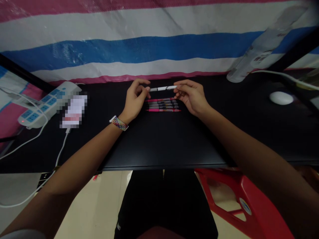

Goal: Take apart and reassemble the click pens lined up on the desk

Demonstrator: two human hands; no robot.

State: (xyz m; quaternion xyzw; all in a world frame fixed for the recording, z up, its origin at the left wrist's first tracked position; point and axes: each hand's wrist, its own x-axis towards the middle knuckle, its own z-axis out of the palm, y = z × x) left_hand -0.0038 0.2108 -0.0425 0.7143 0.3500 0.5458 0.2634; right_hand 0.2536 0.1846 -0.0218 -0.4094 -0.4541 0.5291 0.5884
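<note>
A white pen [162, 88] with dark markings is held level above the black table [159, 142]. My left hand [136, 98] pinches its left end between thumb and fingers. At the other end, my right hand [191, 94] grips the pen with its fingertips. Just below the held pen lies a row of several pens [163, 104], side by side on the table. Pink shows on the top and bottom pens of that row, grey and black on those between. A woven multicoloured band [119, 123] circles my left wrist.
On the left are a white power strip [41, 108] with blue sockets and a blurred-out phone-like object [74, 111] on a white cable. A clear plastic bottle [259, 49] and a white mouse-like object [281, 98] stand right. A red plastic stool [251, 199] is below the table edge.
</note>
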